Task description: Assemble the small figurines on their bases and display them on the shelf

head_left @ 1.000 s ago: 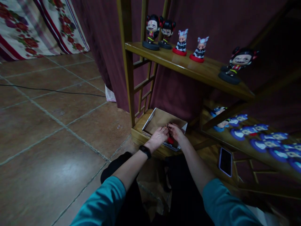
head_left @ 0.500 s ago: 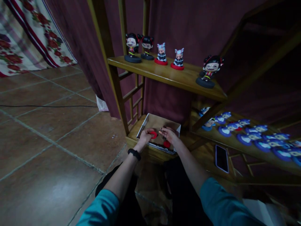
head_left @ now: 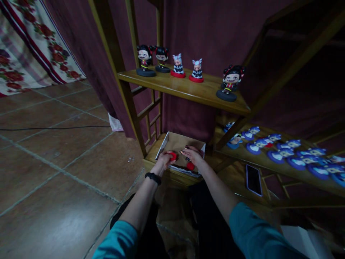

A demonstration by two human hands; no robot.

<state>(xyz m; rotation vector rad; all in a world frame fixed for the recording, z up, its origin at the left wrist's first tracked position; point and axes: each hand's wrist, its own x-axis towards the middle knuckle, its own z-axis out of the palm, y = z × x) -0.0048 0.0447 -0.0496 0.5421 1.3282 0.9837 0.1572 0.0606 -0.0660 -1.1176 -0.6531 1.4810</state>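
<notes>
Over a shallow open cardboard box (head_left: 185, 138), both hands are at work. My left hand (head_left: 163, 161) is closed on a red round base (head_left: 173, 156), pinched at its edge near the box's left side. To its right, my right hand (head_left: 193, 154) curls around a small dark figurine (head_left: 182, 151). Only bits of it show at the fingertips; the fingers cover the rest. Below that hand, a second red piece (head_left: 190, 166) lies in the box.
Above the box, a wooden shelf (head_left: 172, 83) carries several figurines on black or red bases. On the right, a lower shelf holds rows of blue-based figurines (head_left: 279, 154). A phone (head_left: 253, 180) lies below them. A black cable (head_left: 54, 128) crosses the tiled floor.
The red base in my left hand has turned to show more of its flat face. My right hand stays at the figurine with its fingers shifted slightly. The view has moved a little.
</notes>
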